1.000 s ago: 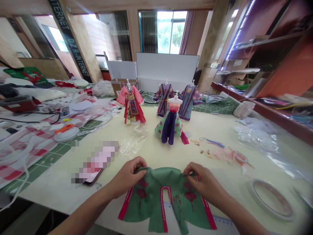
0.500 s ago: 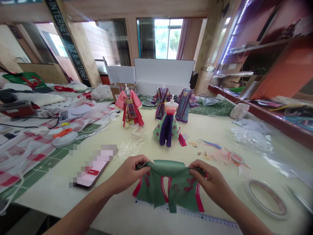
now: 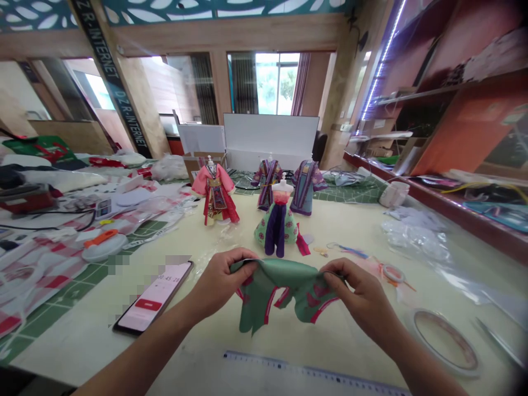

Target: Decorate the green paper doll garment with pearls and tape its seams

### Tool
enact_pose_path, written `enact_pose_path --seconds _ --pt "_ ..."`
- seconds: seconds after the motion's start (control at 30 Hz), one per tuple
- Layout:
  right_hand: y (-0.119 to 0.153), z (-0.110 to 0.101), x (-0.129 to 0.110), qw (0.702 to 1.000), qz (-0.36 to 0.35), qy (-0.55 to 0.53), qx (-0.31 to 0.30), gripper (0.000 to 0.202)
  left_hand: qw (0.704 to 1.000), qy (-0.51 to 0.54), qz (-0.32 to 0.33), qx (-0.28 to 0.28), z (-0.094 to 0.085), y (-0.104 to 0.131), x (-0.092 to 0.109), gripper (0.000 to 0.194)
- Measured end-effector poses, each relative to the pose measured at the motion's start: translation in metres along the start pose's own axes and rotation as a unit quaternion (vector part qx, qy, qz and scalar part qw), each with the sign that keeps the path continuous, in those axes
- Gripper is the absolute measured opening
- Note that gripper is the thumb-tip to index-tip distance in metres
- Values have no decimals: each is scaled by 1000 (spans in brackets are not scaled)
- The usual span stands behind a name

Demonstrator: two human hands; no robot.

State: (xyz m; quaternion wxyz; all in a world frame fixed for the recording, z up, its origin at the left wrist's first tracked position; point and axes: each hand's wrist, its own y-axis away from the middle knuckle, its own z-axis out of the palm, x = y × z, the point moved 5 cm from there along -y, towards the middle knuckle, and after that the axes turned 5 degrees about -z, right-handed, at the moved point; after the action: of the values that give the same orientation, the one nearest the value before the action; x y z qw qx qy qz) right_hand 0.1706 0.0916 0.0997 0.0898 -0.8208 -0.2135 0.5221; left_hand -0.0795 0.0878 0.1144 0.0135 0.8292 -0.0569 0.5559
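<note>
A small green doll garment (image 3: 284, 275) with pink-red trim hangs between my two hands, raised above the table. My left hand (image 3: 229, 280) pinches its upper left edge between thumb and fingers. At the other end, my right hand (image 3: 352, 283) grips the upper right edge the same way. The cloth is stretched along the top, and its lower panels dangle loose. Beneath it, nearer to me, lies a clear ruler (image 3: 297, 369). Just beyond the cloth stands a doll form in a green floral and purple dress (image 3: 277, 225).
Farther back stand a pink robe (image 3: 213, 192) and two purple robes (image 3: 305, 187) on small forms. A phone (image 3: 154, 297) lies to the left, a roll of tape (image 3: 445, 342) to the right. Plastic bags (image 3: 424, 236) and checked cloth (image 3: 45, 264) occupy the sides.
Both hands have lifted the green garment off the table and ruler, so its lower panels now swing free. The head view has tilted up slightly.
</note>
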Motion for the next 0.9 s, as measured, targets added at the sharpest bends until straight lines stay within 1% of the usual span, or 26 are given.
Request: enact_pose_path --seconds 0.2,0.37,0.43,0.57,0.63,0.73,0.9 --pt "3 6 12 997 25 -63 25 16 1000 -14 -8 -2 5 5 9 19" --pt "9 11 12 995 48 -86 28 20 1000 -15 -7 -14 9 11 2 23" --pt "13 11 10 994 55 -90 16 21 1000 -15 -6 -25 10 15 -2 24" --pt "20 15 11 992 65 -101 -37 20 999 -12 -21 -44 9 23 -9 29" --pt "20 21 16 990 77 -105 -63 20 998 -17 -41 -42 7 23 -16 31" --pt "17 39 27 987 86 -93 -99 20 997 -35 -59 -27 4 15 -31 30" --pt "5 69 48 989 67 -56 -118 20 995 -81 -59 3 0 1 -53 28"
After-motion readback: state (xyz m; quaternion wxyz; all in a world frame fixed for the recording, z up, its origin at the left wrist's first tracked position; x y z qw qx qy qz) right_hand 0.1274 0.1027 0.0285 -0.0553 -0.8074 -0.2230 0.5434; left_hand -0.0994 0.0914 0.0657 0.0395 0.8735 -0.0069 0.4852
